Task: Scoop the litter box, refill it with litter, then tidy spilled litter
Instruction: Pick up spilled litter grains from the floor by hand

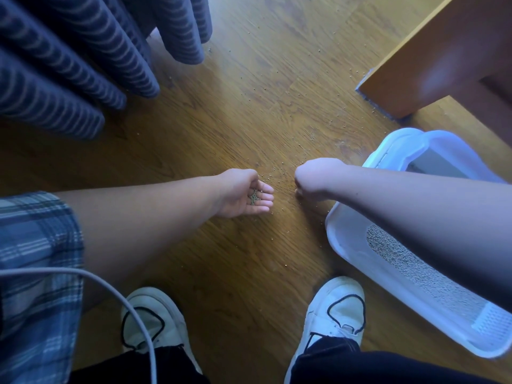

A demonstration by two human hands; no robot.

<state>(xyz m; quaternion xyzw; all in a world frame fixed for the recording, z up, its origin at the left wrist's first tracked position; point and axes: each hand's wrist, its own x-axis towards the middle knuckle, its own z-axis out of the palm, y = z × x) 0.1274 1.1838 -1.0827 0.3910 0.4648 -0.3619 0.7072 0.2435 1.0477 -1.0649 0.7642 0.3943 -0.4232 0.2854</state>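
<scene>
Hands (243, 194) two, shoes (155, 320) two, litter box (340, 239) one.

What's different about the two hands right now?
The left hand faces palm up, cupped; the right hand is turned knuckles up, fingers curled down toward the floor. The left hand carries a little litter; what the right hand holds is hidden. The right forearm crosses the litter box; the left does not. Both hover low by the spilled grains.

Daylight from top, floor (249, 112) glare, dim bluish edges, wide-angle bending, soft focus
</scene>
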